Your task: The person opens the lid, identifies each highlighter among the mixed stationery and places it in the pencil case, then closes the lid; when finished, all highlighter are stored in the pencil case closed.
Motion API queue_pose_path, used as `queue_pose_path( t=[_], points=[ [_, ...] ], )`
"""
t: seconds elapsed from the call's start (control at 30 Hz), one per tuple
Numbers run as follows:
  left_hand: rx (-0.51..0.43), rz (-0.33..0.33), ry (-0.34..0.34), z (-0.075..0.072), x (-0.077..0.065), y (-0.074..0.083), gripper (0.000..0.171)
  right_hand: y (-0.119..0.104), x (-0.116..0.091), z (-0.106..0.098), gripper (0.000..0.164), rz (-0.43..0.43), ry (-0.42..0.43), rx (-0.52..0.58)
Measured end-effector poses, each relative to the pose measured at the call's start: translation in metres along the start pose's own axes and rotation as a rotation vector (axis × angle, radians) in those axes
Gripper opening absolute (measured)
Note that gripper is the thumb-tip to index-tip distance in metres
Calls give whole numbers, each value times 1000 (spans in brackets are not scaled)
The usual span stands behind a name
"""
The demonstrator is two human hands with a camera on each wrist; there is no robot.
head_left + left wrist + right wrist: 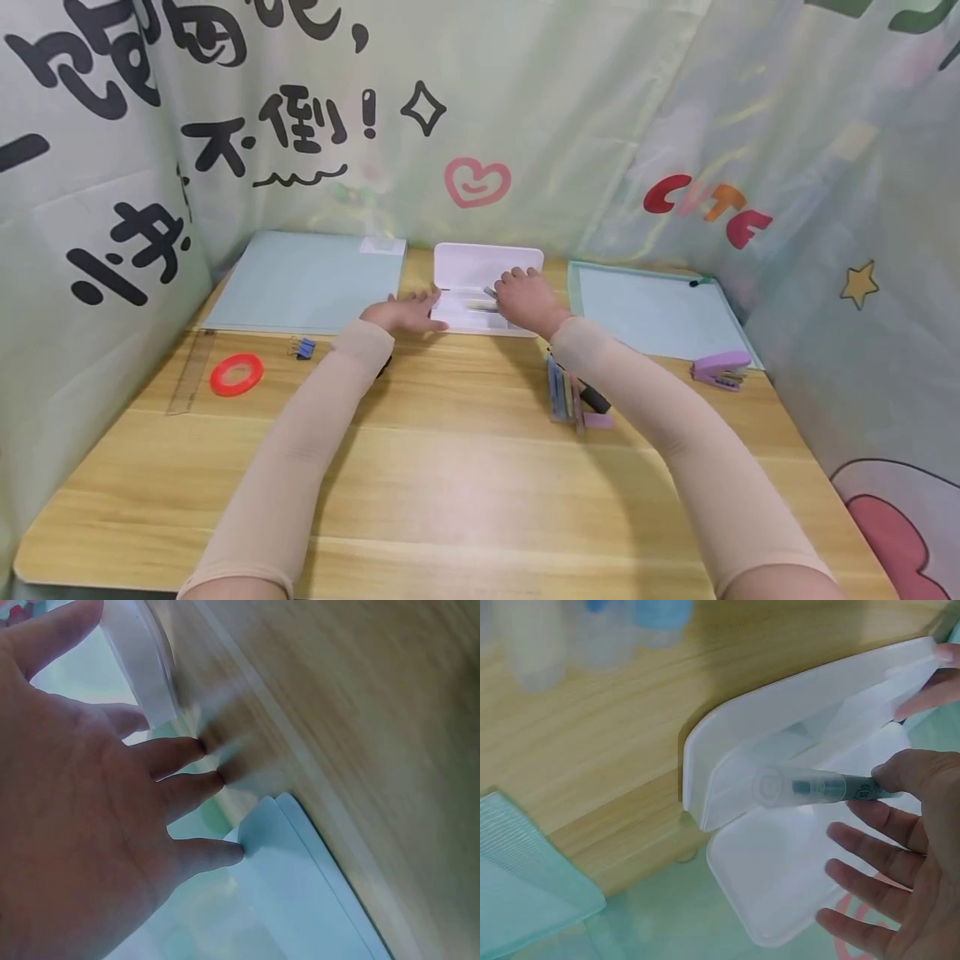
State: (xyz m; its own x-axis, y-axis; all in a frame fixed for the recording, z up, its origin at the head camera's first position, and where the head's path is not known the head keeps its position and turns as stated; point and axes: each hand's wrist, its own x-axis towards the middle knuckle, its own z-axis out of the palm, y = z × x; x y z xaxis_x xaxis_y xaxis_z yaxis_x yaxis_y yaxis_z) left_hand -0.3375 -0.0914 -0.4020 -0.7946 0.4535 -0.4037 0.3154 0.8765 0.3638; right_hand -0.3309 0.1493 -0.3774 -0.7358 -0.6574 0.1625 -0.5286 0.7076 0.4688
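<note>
Seemingly slantwise marker (dark end leftward)

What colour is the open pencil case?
The pencil case is white, lid included; it shows best in the right wrist view.

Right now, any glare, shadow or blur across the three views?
Head: pale glare patch on the tabletop, soft shadow beside the right sleeve. Left wrist: dark shadows by the fingertips of the spread fingers, wood grain smeared. Right wrist: pens at upper left out of focus, held pen sharper.
</note>
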Motion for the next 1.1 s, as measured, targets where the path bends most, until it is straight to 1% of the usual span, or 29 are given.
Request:
queue_pose_path(
  t=[0.13,0.27,0.47,0.57,0.67,0.77,0.9,1.0,1.1],
  points=[
    [11,-10,11,1,1,0,81,-4,11,9,20,-11,-5,-6],
    [3,-23,17,2,1,0,82,-8,16,18,17,-11,-17,-12],
    [-15,-17,16,2,0,1,83,-11,17,28,17,-8,-49,17],
    [-10,-13,16,2,-1,1,82,-12,17,31,17,-11,-72,43],
    [4,-8,21,2,0,4,80,-12,15,32,18,8,-94,60],
    [11,-9,13,4,3,5,81,-15,9,30,18,43,-128,84],
    [17,-10,-4,6,8,1,83,-20,-3,18,21,114,-189,128],
    [24,-4,-5,5,10,-2,85,-21,-15,6,26,177,-203,130],
    [15,2,0,3,10,-4,86,-19,-27,-4,31,223,-240,117]
  ],
)
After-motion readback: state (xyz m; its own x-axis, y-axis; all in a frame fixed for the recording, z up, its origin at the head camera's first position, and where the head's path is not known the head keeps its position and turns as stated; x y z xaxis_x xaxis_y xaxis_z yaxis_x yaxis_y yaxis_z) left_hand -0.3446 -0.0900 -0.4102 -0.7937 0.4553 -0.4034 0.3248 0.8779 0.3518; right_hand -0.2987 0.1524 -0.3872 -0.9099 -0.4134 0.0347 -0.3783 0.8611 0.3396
